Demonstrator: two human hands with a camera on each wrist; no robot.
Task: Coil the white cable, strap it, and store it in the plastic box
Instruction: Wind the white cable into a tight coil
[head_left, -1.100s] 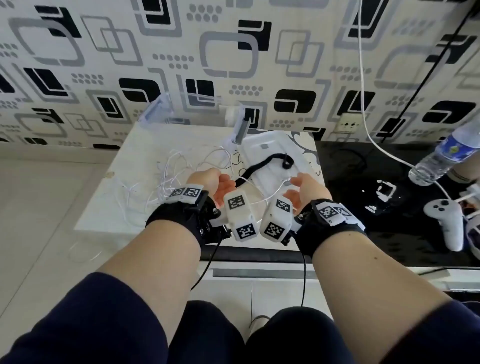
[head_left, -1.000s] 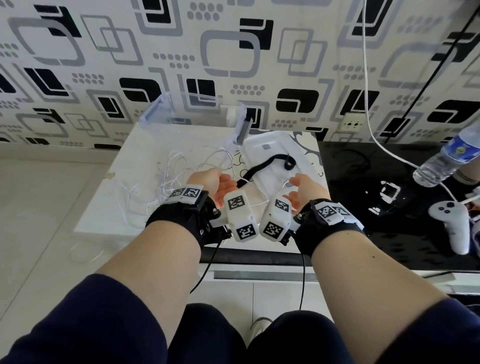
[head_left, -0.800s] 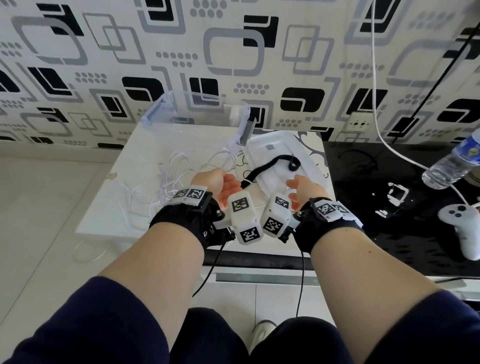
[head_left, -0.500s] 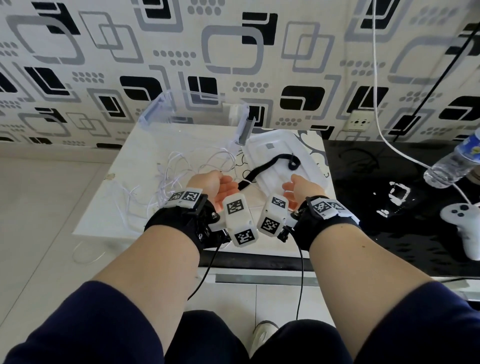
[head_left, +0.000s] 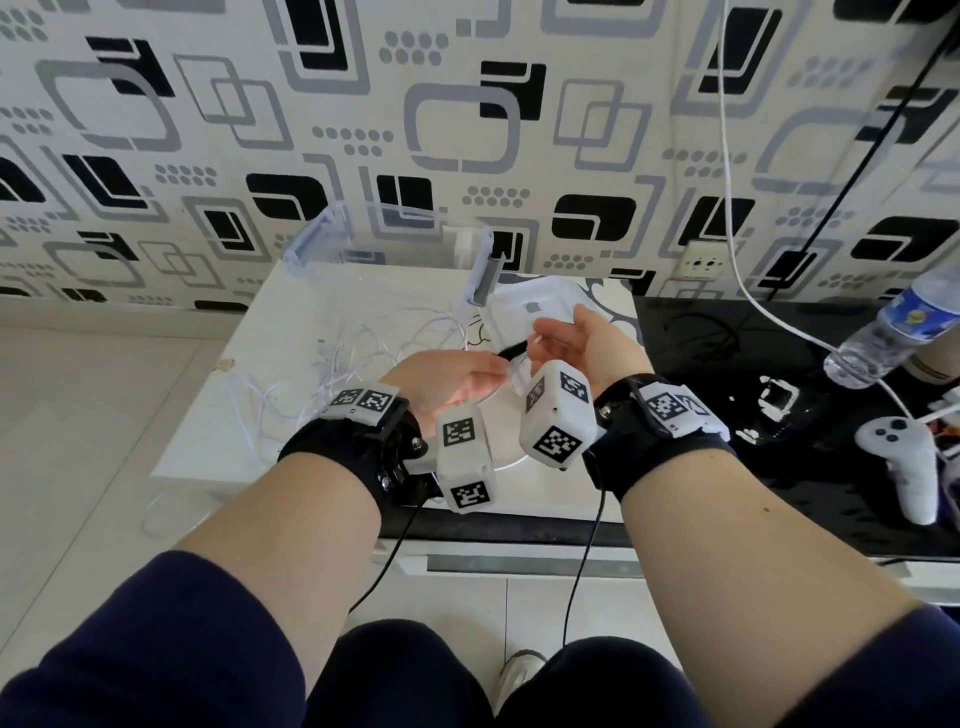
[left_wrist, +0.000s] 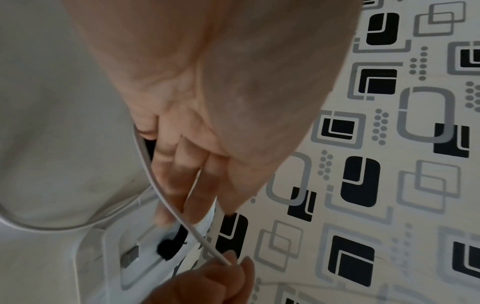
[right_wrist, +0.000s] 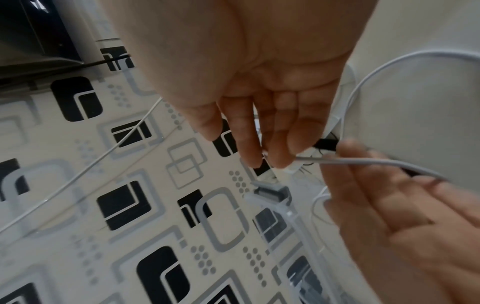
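Note:
The thin white cable (head_left: 358, 353) lies in a loose tangle on the white table (head_left: 228, 415). One stretch of it crosses the fingers of my left hand (head_left: 457, 371), and in the left wrist view the cable (left_wrist: 166, 197) turns under the little finger, which looks curled over it. My right hand (head_left: 566, 332) pinches the cable's end between its fingertips (right_wrist: 280, 160). Both hands hover above the white lid (head_left: 540, 299), where the black strap (left_wrist: 168, 246) lies, mostly hidden by the hands in the head view. The clear plastic box (head_left: 332, 231) stands open against the wall.
To the right is a black glass top (head_left: 779, 374) with a water bottle (head_left: 893, 332) and a white game controller (head_left: 898, 457). Another white lead (head_left: 737, 260) hangs down the patterned wall near a socket (head_left: 704, 262). The box latch (right_wrist: 270, 191) sits just below my right fingers.
Both hands have lifted and moved away from the table's front edge. The right hand has swung left over the lid towards the left hand's fingers and now pinches the cable's end.

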